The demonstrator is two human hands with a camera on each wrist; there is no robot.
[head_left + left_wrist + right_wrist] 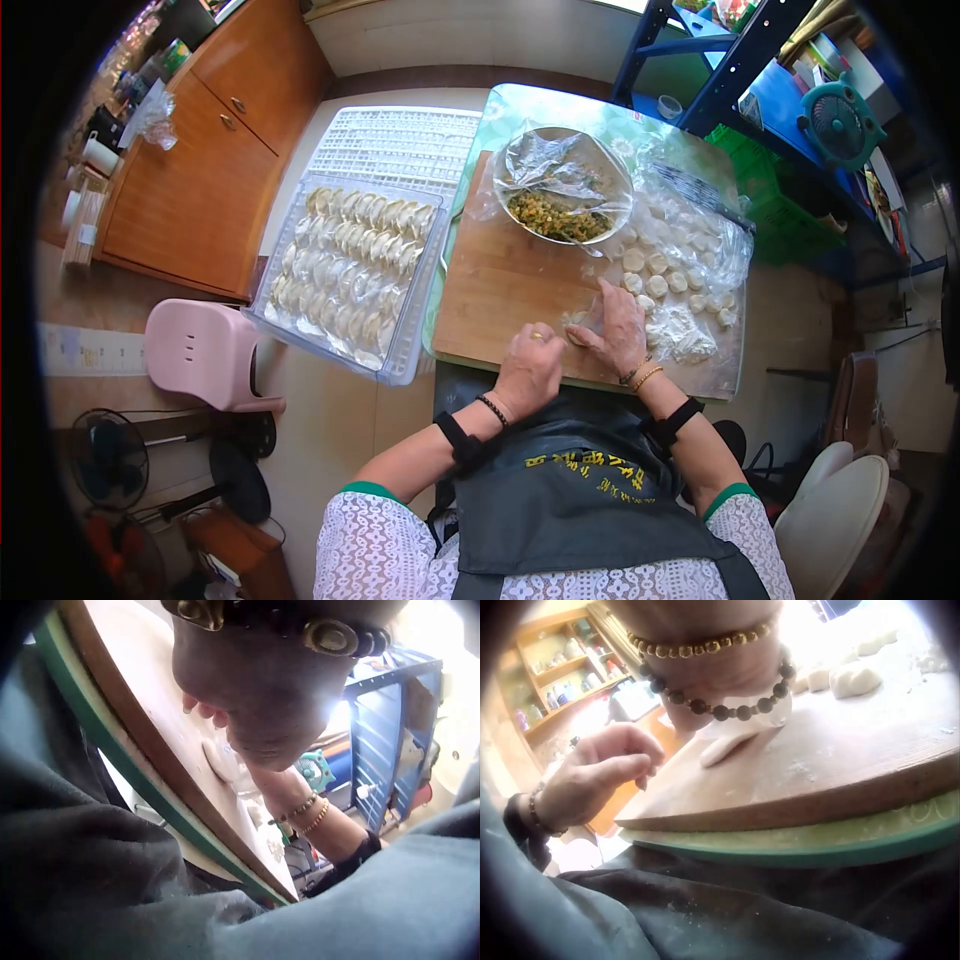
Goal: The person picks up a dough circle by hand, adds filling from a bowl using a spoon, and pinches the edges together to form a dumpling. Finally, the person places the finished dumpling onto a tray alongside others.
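Right wrist view: I'm seeing the right hand [718, 681] spreading its grip beside flat dough [726, 751] on the board [810, 761], the left hand [592, 776] curling around nothing visible; I'm favouring light, even pressure.

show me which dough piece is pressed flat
The thin one on the wooden board, beside the right hand; the uncovered dough balls are thick and rounded.

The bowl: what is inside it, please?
A green and yellow chopped mix shows inside the bowl. Clear film covers part of it; the bottom is hidden under the mix.
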